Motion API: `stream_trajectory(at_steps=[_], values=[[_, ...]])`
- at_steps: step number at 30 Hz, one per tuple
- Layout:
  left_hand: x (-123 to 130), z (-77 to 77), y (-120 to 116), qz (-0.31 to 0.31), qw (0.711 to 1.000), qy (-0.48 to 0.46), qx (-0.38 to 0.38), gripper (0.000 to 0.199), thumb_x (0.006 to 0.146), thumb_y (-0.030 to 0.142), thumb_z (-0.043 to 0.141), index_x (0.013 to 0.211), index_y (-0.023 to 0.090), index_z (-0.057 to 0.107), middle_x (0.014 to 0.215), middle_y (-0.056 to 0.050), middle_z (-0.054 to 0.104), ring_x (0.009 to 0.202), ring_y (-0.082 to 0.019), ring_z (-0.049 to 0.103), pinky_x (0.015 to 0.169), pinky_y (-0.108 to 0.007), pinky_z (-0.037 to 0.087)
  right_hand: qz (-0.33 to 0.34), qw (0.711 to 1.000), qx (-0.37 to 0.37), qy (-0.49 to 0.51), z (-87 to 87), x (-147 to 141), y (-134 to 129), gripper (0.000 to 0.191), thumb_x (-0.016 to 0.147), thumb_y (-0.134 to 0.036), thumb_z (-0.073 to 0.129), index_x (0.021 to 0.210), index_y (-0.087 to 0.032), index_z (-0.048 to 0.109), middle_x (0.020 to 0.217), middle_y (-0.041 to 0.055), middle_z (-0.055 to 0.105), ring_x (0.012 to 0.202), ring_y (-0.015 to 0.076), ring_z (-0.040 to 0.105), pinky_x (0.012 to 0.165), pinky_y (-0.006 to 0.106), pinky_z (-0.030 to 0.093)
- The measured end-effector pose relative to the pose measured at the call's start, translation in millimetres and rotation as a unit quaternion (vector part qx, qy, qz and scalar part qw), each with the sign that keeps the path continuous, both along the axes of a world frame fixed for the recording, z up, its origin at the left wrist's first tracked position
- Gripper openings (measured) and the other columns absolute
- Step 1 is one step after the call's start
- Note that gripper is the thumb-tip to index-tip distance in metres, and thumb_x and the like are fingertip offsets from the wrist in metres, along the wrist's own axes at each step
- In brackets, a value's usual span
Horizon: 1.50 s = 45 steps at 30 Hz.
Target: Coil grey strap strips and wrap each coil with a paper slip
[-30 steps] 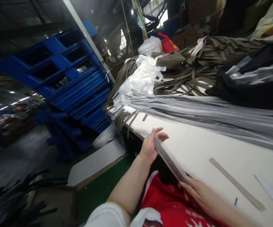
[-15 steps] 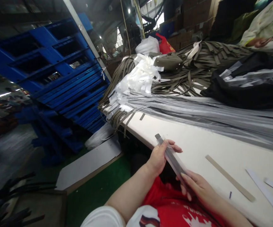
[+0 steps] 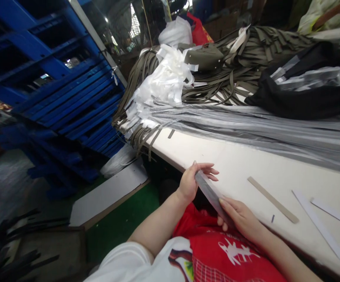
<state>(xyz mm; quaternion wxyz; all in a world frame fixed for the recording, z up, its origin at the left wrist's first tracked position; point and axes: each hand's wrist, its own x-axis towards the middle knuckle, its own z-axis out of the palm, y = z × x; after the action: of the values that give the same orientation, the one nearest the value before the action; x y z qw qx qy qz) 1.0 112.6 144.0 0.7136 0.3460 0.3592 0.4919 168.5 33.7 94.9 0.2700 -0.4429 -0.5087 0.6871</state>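
Note:
A grey strip in a translucent sleeve (image 3: 210,190) slants between my hands, over the table's near edge. My left hand (image 3: 191,181) is at its upper end, palm against the strip, with the fingers stretched past it. Thumb and fingers of my right hand (image 3: 237,214) pinch the lower end. On the white table (image 3: 222,160) to the right lie a beige strip (image 3: 272,199) and two white strips (image 3: 319,224) (image 3: 334,213). A short dark piece (image 3: 171,134) rests near the table's left corner.
Long grey strips (image 3: 246,125) run across the table behind my hands. Beyond them are white bands (image 3: 165,84), dark olive straps (image 3: 264,51) and a black bag (image 3: 308,100). Blue pallets (image 3: 78,94) stand at left. Another person's arm (image 3: 331,15) shows at top right.
The camera view has shifted, so the table and pallets sit higher and further left. The strip's dark end no longer sticks out beyond my left hand.

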Motion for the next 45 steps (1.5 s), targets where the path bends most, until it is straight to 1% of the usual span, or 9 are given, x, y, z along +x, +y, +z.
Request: stream_trajectory(at_steps=[9,14,21,26,31,34,37,41,45], values=[[0.4,-22.7,-1.7,-0.110,0.985,0.089,0.103,0.058,0.089,0.061,0.046,0.116,0.014,0.066,0.102,-0.015,0.072,0.083,-0.024,0.068,0.079,-0.037,0.050,-0.026,0.999,0.040,-0.021,3.8,5.7,1.9,0.060,0.091,-0.068,0.032,0.080,-0.018,0.062,0.064,0.0017,0.067,0.057,0.0169,0.061,0.059,0.029,0.045],[-9.8,-12.8,6.5,-0.122,0.954,0.231,0.148,0.062,0.094,0.063,0.032,0.118,0.016,0.065,0.101,-0.013,0.072,0.082,-0.022,0.067,0.078,-0.035,0.050,-0.042,0.996,0.054,-0.050,-0.8,13.2,-0.6,0.059,0.094,-0.065,0.029,0.074,-0.019,0.061,0.055,-0.0003,0.063,0.051,0.0153,0.056,0.056,0.028,0.043],[-12.9,6.4,8.7,-0.170,0.827,0.452,0.288,0.040,0.087,0.039,0.059,0.123,0.021,0.064,0.102,-0.008,0.074,0.089,-0.022,0.067,0.086,-0.031,0.048,-0.043,0.994,0.079,-0.067,-4.2,14.6,-2.1,0.057,0.096,-0.061,0.027,0.072,-0.020,0.057,0.053,-0.0017,0.060,0.048,0.0140,0.055,0.055,0.027,0.043],[-27.6,26.3,29.3,-0.311,0.762,0.513,0.243,0.031,0.093,0.032,0.049,0.105,0.018,0.073,0.089,-0.005,0.075,0.074,-0.017,0.066,0.076,-0.026,0.048,-0.026,0.984,0.133,-0.119,-3.2,20.2,-0.2,0.048,0.097,-0.056,0.030,0.072,-0.022,0.053,0.058,-0.0031,0.058,0.049,0.0138,0.052,0.053,0.026,0.041],[-27.6,42.0,42.1,-0.440,0.735,0.480,0.192,0.038,0.091,0.046,0.053,0.103,0.016,0.072,0.100,-0.006,0.073,0.089,-0.018,0.064,0.082,-0.025,0.047,0.017,0.954,0.223,-0.197,3.5,21.5,3.4,0.043,0.097,-0.046,0.035,0.072,-0.022,0.059,0.063,-0.0009,0.061,0.061,0.0164,0.056,0.061,0.028,0.041],[-25.4,33.2,37.1,-0.575,0.703,0.415,0.064,0.041,0.080,0.057,0.065,0.089,0.017,0.072,0.068,-0.001,0.067,0.065,-0.016,0.062,0.067,-0.026,0.049,0.041,0.948,0.235,-0.210,13.4,24.0,4.2,0.037,0.096,-0.041,0.040,0.076,-0.021,0.064,0.068,0.0001,0.066,0.064,0.0168,0.058,0.063,0.028,0.040],[-31.7,25.3,24.8,-0.677,0.664,0.301,-0.096,0.045,0.078,0.062,0.064,0.074,0.017,0.065,0.045,0.006,0.041,0.040,-0.011,0.044,0.046,-0.024,0.040,0.061,0.953,0.241,-0.172,23.2,29.2,5.0,0.019,0.083,-0.039,0.063,0.088,-0.021,0.068,0.079,0.0001,0.070,0.072,0.0179,0.061,0.065,0.026,0.043],[-45.3,47.3,4.6,-0.640,0.724,0.180,-0.184,0.041,0.088,0.054,0.056,0.075,0.015,0.062,0.042,0.010,0.024,0.033,-0.006,0.021,0.037,-0.020,0.022,0.053,0.956,0.262,-0.124,18.7,22.9,13.2,0.020,0.081,-0.028,0.063,0.099,-0.022,0.067,0.093,0.0016,0.072,0.082,0.0190,0.063,0.076,0.028,0.047],[-47.2,85.8,-4.1,-0.425,0.900,0.069,-0.072,0.034,0.086,0.042,0.062,0.098,0.011,0.069,0.060,-0.002,0.059,0.056,-0.016,0.061,0.062,-0.031,0.049,0.056,0.967,0.244,-0.050,8.4,-12.8,24.5,0.036,0.096,-0.044,0.041,0.100,-0.019,0.066,0.099,0.0066,0.070,0.093,0.0219,0.061,0.087,0.036,0.048]])
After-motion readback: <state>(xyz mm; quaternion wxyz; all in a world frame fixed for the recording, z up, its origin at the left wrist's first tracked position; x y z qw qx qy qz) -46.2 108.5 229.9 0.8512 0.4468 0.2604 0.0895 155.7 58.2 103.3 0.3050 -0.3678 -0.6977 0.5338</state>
